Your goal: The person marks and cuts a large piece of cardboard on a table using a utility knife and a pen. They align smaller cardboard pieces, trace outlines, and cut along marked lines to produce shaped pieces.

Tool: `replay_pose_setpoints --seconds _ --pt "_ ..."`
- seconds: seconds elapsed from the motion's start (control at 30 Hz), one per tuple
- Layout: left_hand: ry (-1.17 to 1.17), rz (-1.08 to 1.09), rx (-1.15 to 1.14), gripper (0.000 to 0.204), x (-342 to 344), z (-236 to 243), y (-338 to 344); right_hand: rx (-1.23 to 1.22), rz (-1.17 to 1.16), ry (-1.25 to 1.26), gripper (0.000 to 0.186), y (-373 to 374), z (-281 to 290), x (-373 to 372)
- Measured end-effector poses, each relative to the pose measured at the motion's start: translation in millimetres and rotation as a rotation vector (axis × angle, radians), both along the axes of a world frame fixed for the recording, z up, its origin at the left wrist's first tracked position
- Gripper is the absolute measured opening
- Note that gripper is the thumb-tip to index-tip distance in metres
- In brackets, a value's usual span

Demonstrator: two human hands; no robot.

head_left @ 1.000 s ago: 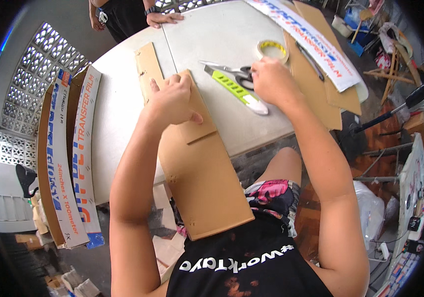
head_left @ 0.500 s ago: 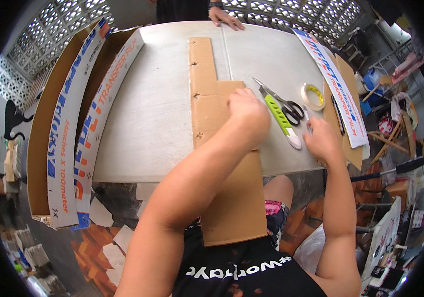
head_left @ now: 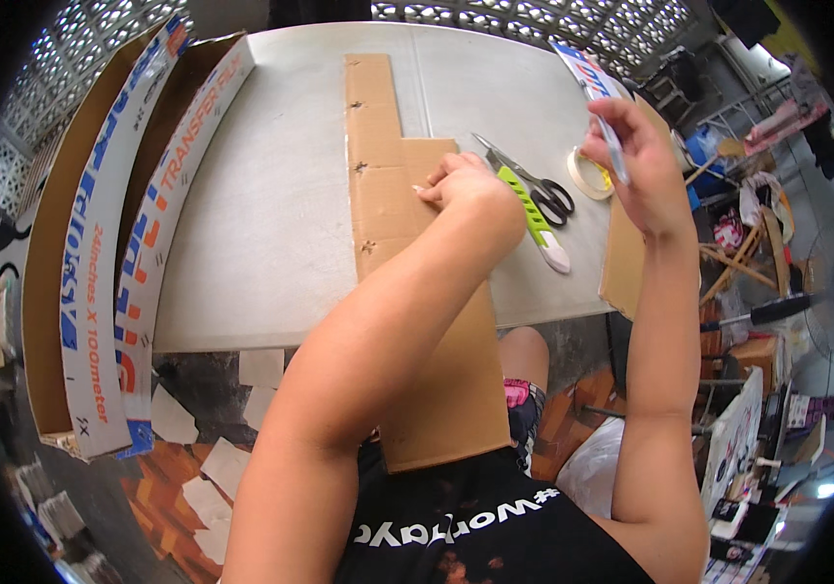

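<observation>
Fingers on the right hand (head_left: pixel 646 165) are pinching a thin, pale bluish, stick-shaped thingy (head_left: pixel 614 146) up in the upper right of the frame, held above the tabletop; too small for me to say exactly what it is. Left hand (head_left: pixel 471 190) is near the centre, fingers bent and resting on a flat, stepped piece of brown cardboard (head_left: pixel 383 209). Can't tell if they're gripping it or just pressing down. That cardboard runs from the upper centre down to the lower centre, poking past the near edge of the off-white tabletop (head_left: pixel 252 195) toward the black shirt (head_left: pixel 417 545), with small dark marks along its left side. Just right of the left hand: a lime-green and white utility knife (head_left: pixel 534 216) beside black-handled metal scissors (head_left: pixel 555 202), then a round roll of tan tape (head_left: pixel 578 177). Long open cardboard box, white with blue and orange print (head_left: pixel 96 243), fills the left side.
</observation>
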State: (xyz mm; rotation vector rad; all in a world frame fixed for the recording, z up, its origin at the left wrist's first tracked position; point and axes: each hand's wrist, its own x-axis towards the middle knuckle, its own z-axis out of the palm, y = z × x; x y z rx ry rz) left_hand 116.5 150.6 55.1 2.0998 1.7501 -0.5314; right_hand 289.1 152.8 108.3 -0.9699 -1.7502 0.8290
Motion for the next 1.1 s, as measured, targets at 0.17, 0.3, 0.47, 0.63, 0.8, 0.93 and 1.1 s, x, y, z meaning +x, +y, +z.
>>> replay_pose_setpoints --seconds 0.17,0.3,0.47,0.63,0.8,0.93,1.1 --pt "-0.041 -0.059 0.060 0.053 -16 3 -20 -0.084 0.075 -0.191 0.018 55 -25 -83" --pt "-0.104 -0.154 0.246 0.040 -32 -5 -39 0.097 0.016 -0.626 0.019 83 -65 -116" --pt "-0.207 -0.214 0.441 0.033 -39 -13 -51 0.064 -0.104 -0.840 0.030 96 -81 -130" --pt "-0.152 -0.293 0.391 0.043 -53 -19 -44 -0.297 0.096 -1.128 0.027 106 -9 -158" --pt "-0.081 -0.336 0.441 0.048 -48 -23 -39 -0.299 0.043 -1.030 0.029 106 -10 -143" --pt "-0.076 -0.388 0.520 0.046 -53 -40 -43 -0.184 0.039 -1.253 0.030 122 -43 -159" --pt "0.080 -0.402 0.674 0.021 -62 -48 -52 -0.294 0.050 -1.182 0.042 94 -46 -175"
